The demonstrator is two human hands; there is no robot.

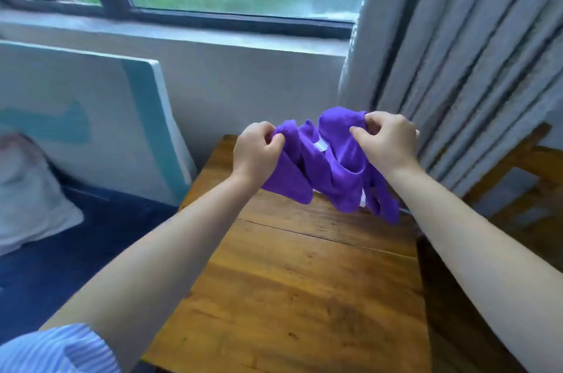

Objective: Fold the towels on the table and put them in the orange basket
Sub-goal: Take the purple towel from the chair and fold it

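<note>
— Holding the purple towel (330, 165) up over the far end of the counter (292, 281), are you?

— Yes. I am pinching one bunched edge with my left hand (257, 148) and another with my right hand (387, 141), fingers curled into the cloth on both sides. It is hanging crumpled between them, its lower folds dangling just above the wood.

— What is worrying you?

— I am judging that I may be gripping mid-edges instead of true corners. If so, the towel is going to open crooked and the fold is going to come out lopsided. My pinches are also shallow, so a shake could pull an edge free and drop it off the counter's far side, near the curtain (457, 67).

— And the orange basket?

— I am not seeing it anywhere, so I cannot say where the towel is going next.

— Any writing?

— A small white tag (321, 147) is showing near the top, and another pale bit lower down, but I am reading nothing on either; they are too small and blurred.
</note>
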